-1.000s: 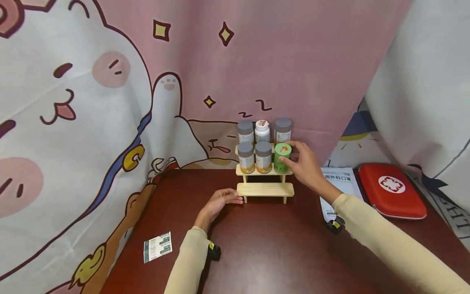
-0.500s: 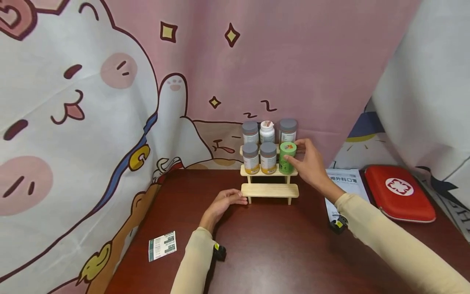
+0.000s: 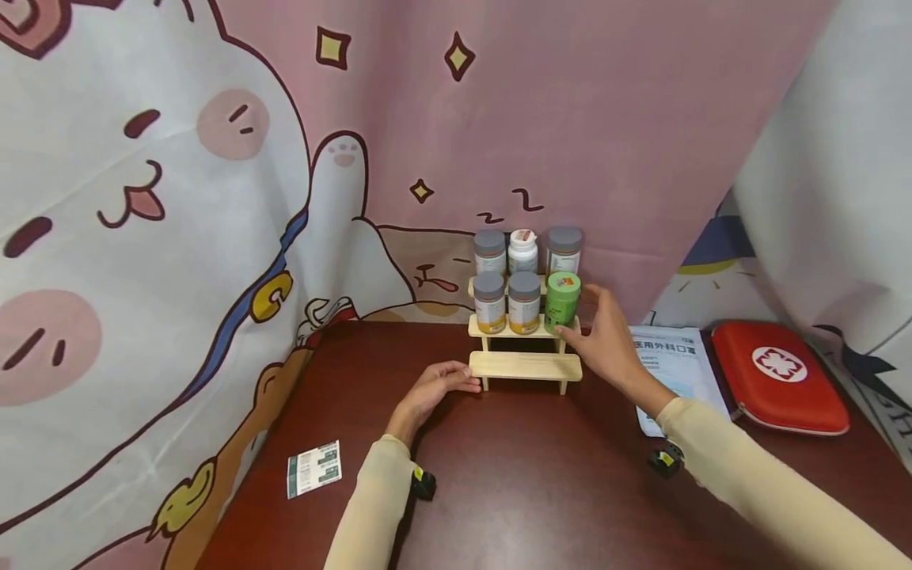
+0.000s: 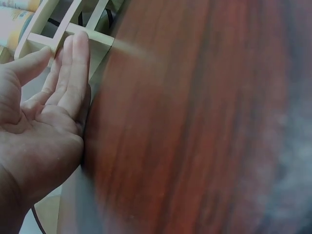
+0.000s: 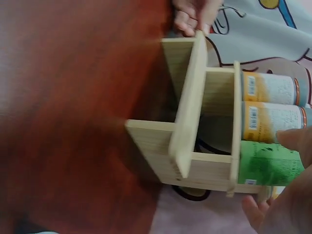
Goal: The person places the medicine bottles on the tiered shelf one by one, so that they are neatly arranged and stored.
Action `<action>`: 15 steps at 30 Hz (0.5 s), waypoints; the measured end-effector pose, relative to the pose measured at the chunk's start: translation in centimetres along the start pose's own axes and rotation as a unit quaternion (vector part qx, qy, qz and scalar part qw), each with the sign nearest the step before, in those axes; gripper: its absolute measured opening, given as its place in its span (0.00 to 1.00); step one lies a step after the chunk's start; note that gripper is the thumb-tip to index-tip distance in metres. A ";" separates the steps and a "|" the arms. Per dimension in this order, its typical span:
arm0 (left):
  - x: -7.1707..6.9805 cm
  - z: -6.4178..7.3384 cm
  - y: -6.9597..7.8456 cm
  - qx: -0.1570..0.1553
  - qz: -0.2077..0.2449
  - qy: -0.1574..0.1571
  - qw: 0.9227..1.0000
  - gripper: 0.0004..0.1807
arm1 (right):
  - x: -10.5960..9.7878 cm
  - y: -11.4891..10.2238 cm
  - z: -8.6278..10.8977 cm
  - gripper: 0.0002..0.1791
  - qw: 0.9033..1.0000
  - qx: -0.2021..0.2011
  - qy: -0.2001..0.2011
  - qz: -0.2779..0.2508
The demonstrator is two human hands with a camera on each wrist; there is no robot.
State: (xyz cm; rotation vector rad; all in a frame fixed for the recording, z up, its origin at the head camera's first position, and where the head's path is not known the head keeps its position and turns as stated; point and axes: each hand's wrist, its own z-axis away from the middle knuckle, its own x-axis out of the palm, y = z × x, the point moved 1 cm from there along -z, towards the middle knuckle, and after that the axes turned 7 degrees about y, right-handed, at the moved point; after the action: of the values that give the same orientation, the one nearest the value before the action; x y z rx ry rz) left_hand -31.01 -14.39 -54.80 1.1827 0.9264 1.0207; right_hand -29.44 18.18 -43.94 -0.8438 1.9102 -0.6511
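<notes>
A small wooden step rack [image 3: 526, 366] stands on the table. My left hand [image 3: 433, 389] holds the left end of its lowest step, thumb on top and fingers against the side; the left wrist view shows those fingers [image 4: 73, 73] nearly straight. A green can [image 3: 562, 301] stands upright at the right end of the middle step. Around its lower right side is my right hand [image 3: 606, 336], fingers spread, thumb near the can's base. Two grey-lidded jars [image 3: 489, 302] share that step. Behind them stand two more grey-lidded jars and a white bottle [image 3: 523, 252].
Right of the rack lie a white face-mask packet [image 3: 673, 372] and a red first-aid case [image 3: 780, 376] with a white emblem. A small white and green packet [image 3: 314, 469] lies at the left on the dark red table [image 3: 527, 483]. Printed curtain [image 3: 606, 119] hangs close behind the rack.
My right hand has slid down the green can, its thumb moving from the can's middle to near its base and its fingers loosening. The left hand stays at the rack's end.
</notes>
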 end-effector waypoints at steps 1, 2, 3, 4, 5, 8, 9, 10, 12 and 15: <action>0.1 0.0 0.1 0.001 0.000 0.001 1.000 0.15 | -0.1 0.1 0.5 0.50 1.000 0.001 -0.003 0.012; 0.2 0.1 0.1 0.003 -0.002 0.004 1.000 0.15 | -0.3 0.2 1.0 0.51 1.000 0.003 -0.006 0.019; 0.3 0.2 0.2 0.004 0.000 0.008 1.000 0.15 | -0.4 0.3 1.6 0.52 1.000 0.004 -0.010 0.027; 0.4 0.3 0.2 0.004 0.000 0.012 1.000 0.15 | -0.5 0.4 2.2 0.53 0.999 0.006 -0.011 0.034; 0.6 0.4 0.1 0.003 0.001 0.014 1.000 0.15 | -0.7 0.6 2.8 0.53 0.999 0.008 -0.011 0.041; 1.1 0.7 -0.2 -0.001 0.012 0.020 1.000 0.16 | -1.1 1.0 4.9 0.53 0.998 0.008 -0.015 0.053; 1.3 0.8 -0.3 -0.005 0.015 0.020 1.000 0.17 | -1.2 1.2 5.6 0.53 0.998 0.007 -0.018 0.058; 1.5 0.8 -0.3 -0.007 0.015 0.019 1.000 0.18 | -1.4 1.4 6.2 0.52 0.998 0.005 -0.023 0.063; 1.7 1.0 -0.2 -0.011 0.020 0.024 0.999 0.19 | -1.5 1.6 7.4 0.51 0.997 -0.002 -0.041 0.070; 1.9 1.4 0.5 -0.011 0.001 0.047 0.999 0.23 | -1.6 1.8 8.7 0.47 0.995 -0.009 -0.071 0.075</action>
State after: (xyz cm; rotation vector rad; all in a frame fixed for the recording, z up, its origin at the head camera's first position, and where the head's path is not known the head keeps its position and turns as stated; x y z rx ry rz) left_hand -29.16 -12.89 -54.15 1.1249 0.9853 1.0922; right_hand -21.63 19.72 -48.24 -0.7302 1.8327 -0.4706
